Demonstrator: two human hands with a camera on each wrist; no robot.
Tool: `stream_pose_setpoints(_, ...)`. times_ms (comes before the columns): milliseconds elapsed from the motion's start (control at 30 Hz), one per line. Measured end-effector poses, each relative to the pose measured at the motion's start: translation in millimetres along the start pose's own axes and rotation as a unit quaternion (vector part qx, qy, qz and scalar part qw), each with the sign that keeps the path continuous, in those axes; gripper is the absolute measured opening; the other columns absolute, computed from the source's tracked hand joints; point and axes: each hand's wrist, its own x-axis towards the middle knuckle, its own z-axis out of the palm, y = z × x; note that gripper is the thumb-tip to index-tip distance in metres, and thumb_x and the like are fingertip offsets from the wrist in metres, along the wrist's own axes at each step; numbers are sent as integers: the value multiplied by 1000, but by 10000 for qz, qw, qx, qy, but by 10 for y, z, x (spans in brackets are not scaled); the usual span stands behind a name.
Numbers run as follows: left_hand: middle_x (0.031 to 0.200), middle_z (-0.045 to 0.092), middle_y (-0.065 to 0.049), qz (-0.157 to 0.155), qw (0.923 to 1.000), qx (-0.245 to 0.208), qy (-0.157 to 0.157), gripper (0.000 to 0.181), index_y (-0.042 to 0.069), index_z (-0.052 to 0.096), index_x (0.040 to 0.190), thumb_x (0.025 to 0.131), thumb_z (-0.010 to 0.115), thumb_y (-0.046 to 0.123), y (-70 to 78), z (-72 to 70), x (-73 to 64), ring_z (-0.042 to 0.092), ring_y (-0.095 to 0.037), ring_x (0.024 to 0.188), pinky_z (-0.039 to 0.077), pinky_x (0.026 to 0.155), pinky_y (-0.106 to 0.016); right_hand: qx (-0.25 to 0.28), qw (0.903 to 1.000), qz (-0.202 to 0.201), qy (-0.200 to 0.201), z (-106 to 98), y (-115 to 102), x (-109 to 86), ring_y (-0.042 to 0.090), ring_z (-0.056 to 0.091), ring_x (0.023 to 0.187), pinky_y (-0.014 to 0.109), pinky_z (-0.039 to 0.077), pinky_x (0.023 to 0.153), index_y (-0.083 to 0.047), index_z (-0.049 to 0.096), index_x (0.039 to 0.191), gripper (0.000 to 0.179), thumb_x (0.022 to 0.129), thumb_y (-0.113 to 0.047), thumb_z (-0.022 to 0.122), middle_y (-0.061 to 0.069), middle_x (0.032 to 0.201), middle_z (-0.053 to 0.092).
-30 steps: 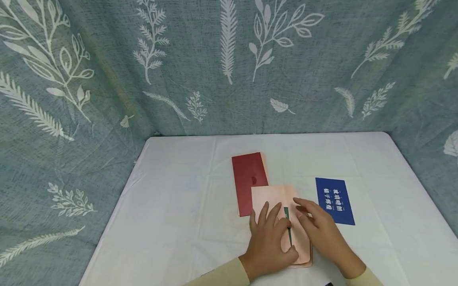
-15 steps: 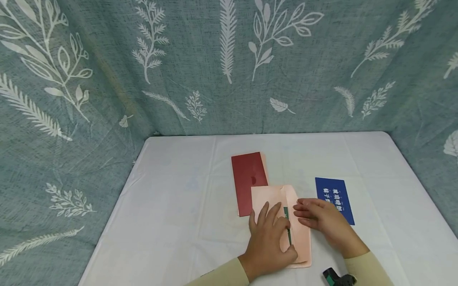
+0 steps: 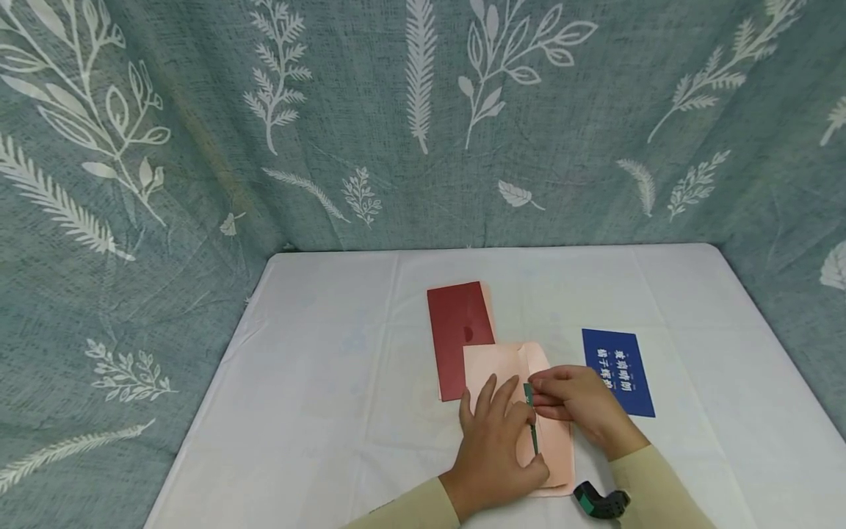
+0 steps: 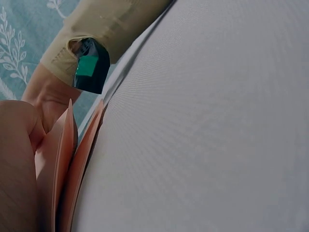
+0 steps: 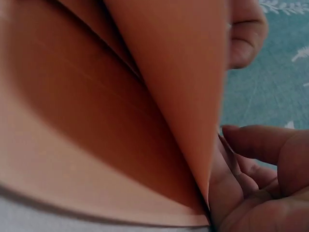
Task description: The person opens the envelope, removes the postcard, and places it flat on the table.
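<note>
A peach envelope (image 3: 492,359) lies on the white table, with its mouth and rounded flap toward the right. Its upper layer stands raised from the flap side in the right wrist view. My left hand (image 3: 492,457) rests across the envelope, its index finger and thumb bent over the mouth's edge and holding it. A narrow green strip (image 3: 528,392) shows along that edge. My right hand (image 3: 584,404) is at the mouth from the right, its fingertips beside the green strip. What those fingertips touch is partly hidden.
A dark red envelope or folder (image 3: 457,323) with a peach edge lies partly under the envelope. A blue card (image 3: 621,364) with white characters lies to the right. A black device (image 3: 600,501) sits at my right wrist. A teal leaf-patterned curtain (image 3: 370,110) surrounds the white table (image 3: 317,367).
My right hand backed off to the right from the envelope, then came left again to the green strip. My left hand stays in place. Red and blue items are unmoved.
</note>
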Motion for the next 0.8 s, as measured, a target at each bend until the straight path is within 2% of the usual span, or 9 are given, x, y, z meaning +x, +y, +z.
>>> stream_pose_setpoints(300, 163, 47, -14, 89, 9999, 45, 108, 38, 24, 62, 110, 77, 78, 34, -1, 2, -3, 36, -45, 152, 25, 102, -87, -282, 9992, -17, 285, 90, -10, 15, 18, 76, 83, 33, 64, 74, 15, 71, 116, 18, 104, 4, 64, 14, 95, 75)
stream_pose_setpoints(800, 165, 46, -12, 40, 9999, 99, 80, 37, 25, 62, 108, 77, 79, 35, -10, 20, 22, 35, -44, 153, 25, 102, -88, -442, 9984, -111, 324, 93, -11, -10, 22, 75, 84, 34, 64, 73, 12, 72, 117, 20, 99, 3, 68, 15, 98, 74)
